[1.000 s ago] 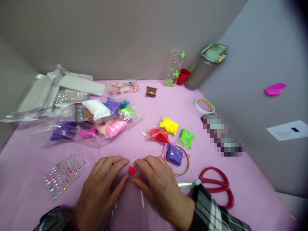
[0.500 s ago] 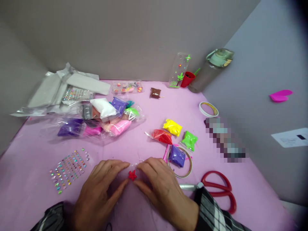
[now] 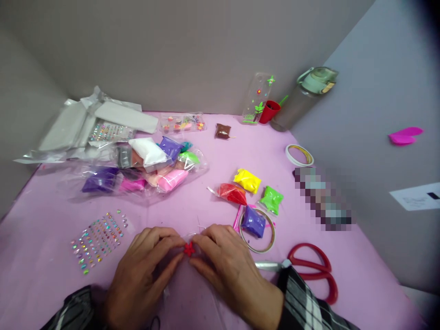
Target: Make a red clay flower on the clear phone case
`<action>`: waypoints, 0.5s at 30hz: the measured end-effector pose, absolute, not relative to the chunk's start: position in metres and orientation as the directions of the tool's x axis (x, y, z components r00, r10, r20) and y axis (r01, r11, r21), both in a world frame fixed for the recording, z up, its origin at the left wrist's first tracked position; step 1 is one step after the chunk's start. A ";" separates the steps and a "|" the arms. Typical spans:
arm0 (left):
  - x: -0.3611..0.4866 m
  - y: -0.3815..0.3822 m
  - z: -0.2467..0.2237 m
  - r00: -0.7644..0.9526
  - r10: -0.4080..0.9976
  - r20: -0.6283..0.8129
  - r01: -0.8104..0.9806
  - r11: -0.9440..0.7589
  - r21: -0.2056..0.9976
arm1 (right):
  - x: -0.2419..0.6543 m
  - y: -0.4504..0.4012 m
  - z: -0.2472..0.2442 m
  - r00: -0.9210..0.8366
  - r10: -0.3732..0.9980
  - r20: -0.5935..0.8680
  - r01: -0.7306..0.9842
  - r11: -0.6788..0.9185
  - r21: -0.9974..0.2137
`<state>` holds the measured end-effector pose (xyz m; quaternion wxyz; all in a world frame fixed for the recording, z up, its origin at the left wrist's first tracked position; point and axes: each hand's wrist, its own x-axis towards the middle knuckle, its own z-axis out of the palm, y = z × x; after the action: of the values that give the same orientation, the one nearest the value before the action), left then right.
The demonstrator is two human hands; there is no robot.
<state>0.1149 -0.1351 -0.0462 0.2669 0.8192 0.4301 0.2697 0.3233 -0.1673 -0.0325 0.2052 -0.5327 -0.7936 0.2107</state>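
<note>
A small red clay flower (image 3: pixel 189 249) lies between my two hands near the front of the table. My left hand (image 3: pixel 146 268) closes in from the left, its thumb and index fingertip against the petals. From the opposite side, the thumb and index finger of my right hand (image 3: pixel 228 268) pinch at the flower's edge. Beneath it is a clear, see-through piece whose outline is hard to make out. My fingertips partly cover the petals.
Right of my hands lie red-handled scissors (image 3: pixel 318 263) and a tape roll (image 3: pixel 273 240) around a purple clay packet (image 3: pixel 253 222). Red (image 3: pixel 232 194), yellow (image 3: pixel 247 181) and green packets (image 3: pixel 271 199) lie beyond. A gem sticker sheet (image 3: pixel 98 240) is at left; a bottle (image 3: pixel 299 105) stands behind.
The fingers of both hands have drawn closer together around the red flower and now touch it. The view has shifted slightly; the other things stay in place.
</note>
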 end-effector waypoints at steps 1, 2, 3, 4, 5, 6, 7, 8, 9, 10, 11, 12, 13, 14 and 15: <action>0.115 -0.135 -0.046 0.483 0.849 0.214 0.562 -0.488 0.668 | 0.323 -0.167 -0.032 -0.349 0.932 0.102 0.758 0.345 -0.554; 0.115 -0.135 -0.046 0.481 0.849 0.218 0.562 -0.489 0.667 | 0.324 -0.168 -0.031 -0.350 0.931 0.102 0.756 0.345 -0.556; 0.115 -0.135 -0.047 0.479 0.850 0.219 0.562 -0.488 0.668 | 0.324 -0.168 -0.030 -0.352 0.931 0.101 0.755 0.346 -0.557; 0.114 -0.136 -0.047 0.475 0.852 0.221 0.562 -0.487 0.668 | 0.325 -0.168 -0.029 -0.355 0.930 0.099 0.754 0.347 -0.559; 0.114 -0.136 -0.048 0.473 0.852 0.225 0.561 -0.488 0.668 | 0.325 -0.168 -0.027 -0.356 0.929 0.103 0.751 0.350 -0.560; 0.113 -0.137 -0.048 0.469 0.853 0.230 0.562 -0.489 0.667 | 0.326 -0.168 -0.026 -0.357 0.927 0.115 0.747 0.357 -0.560; 0.112 -0.138 -0.049 0.468 0.852 0.233 0.563 -0.491 0.665 | 0.327 -0.168 -0.024 -0.362 0.923 0.133 0.741 0.371 -0.559; 0.111 -0.138 -0.050 0.467 0.851 0.241 0.563 -0.496 0.661 | 0.328 -0.169 -0.022 -0.370 0.916 0.155 0.736 0.391 -0.553; 0.110 -0.138 -0.051 0.468 0.848 0.248 0.564 -0.503 0.654 | 0.328 -0.169 -0.021 -0.381 0.908 0.177 0.733 0.413 -0.540; 0.109 -0.138 -0.052 0.469 0.845 0.257 0.567 -0.511 0.646 | 0.329 -0.171 -0.019 -0.393 0.897 0.200 0.732 0.437 -0.523; 0.108 -0.138 -0.052 0.469 0.842 0.267 0.571 -0.519 0.636 | 0.329 -0.172 -0.017 -0.410 0.885 0.220 0.730 0.463 -0.503; 0.107 -0.137 -0.053 0.469 0.839 0.276 0.574 -0.527 0.627 | 0.329 -0.174 -0.016 -0.433 0.871 0.233 0.726 0.490 -0.483; 0.106 -0.137 -0.053 0.471 0.835 0.286 0.576 -0.536 0.617 | 0.329 -0.177 -0.014 -0.460 0.855 0.241 0.717 0.518 -0.466; 0.106 -0.136 -0.053 0.473 0.831 0.294 0.577 -0.544 0.609 | 0.330 -0.179 -0.012 -0.489 0.838 0.242 0.706 0.543 -0.455; 0.105 -0.136 -0.053 0.477 0.827 0.298 0.578 -0.551 0.602 | 0.332 -0.183 -0.009 -0.516 0.823 0.236 0.693 0.564 -0.449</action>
<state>0.1053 -0.1359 -0.0532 0.2155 0.8318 0.4223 0.2887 0.3318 -0.1826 -0.0093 0.2154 -0.4420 -0.8576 0.1508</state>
